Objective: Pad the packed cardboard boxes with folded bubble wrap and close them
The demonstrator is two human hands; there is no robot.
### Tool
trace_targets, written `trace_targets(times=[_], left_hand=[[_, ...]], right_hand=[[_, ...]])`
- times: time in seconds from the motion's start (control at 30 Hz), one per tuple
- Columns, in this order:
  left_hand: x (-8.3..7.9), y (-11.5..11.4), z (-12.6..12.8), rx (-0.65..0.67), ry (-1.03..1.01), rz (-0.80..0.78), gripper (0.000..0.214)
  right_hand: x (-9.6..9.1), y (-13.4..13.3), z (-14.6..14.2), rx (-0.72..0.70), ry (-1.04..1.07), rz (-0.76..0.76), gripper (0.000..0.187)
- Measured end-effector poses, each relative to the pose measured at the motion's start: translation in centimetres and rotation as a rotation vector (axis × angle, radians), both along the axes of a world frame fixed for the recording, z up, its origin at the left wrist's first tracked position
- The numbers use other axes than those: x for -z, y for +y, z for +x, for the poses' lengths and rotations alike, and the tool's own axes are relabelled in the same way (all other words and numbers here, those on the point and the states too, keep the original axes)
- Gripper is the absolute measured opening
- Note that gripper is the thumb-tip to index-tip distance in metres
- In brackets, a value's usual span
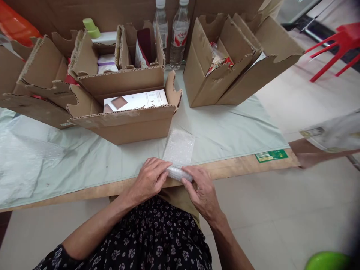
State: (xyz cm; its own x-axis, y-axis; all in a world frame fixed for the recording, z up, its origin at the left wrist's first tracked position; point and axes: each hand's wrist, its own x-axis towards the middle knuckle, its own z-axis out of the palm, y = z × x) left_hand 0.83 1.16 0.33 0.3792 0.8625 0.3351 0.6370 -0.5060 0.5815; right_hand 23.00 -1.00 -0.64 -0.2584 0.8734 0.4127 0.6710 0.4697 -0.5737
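Both hands, left hand [149, 178] and right hand [201, 191], grip a small bubble-wrap roll [178, 173] at the desk [239, 167] edge; rolling appears underway, and the loose sheet [180, 148] needs winding tight.

Pale tiled floor [281, 225], decent even light. Wooden table [242, 165] under a greenish cloth [225, 131], red plastic chair [337, 48] off right.

Black, white-flowered garment [157, 236], bare forearms
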Motion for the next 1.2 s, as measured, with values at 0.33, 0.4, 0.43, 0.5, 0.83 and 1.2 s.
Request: trace_targets(times=[0.33,0.4,0.43,0.5,0.83,1.2], left_hand=[[0.2,1.5,1.1,-0.207,-0.030,-0.054,0.036],[-0.4,0.1,0.6,-0.139,-0.061,-0.052,0.046],[-0.6,-0.4,0.5,-0.092,-0.069,-0.048,0.051],[-0.7,-0.8,0.4,-0.027,-0.064,-0.045,0.052],[0.6,1.4,1.2,-0.294,-0.218,-0.146,0.042],[-1.9,-2.2,1.8,-0.124,-0.758,-0.756,0.030]], right_hand=[[0.6,1.9,-0.5,0.029,-0.103,0.112,0.020],[0.5,2.0,-0.3,0.005,-0.018,0.042,0.023],[0.3,1.8,-0.2,-0.020,0.001,0.000,0.023],[0.0,1.4,-0.1,-0.027,-0.020,-0.032,0.021],[0.1,2.2,-1.2,0.092,-0.144,0.074,0.021],[-1.1,0.0,-0.3,0.018,0.354,-0.253,0.036]])
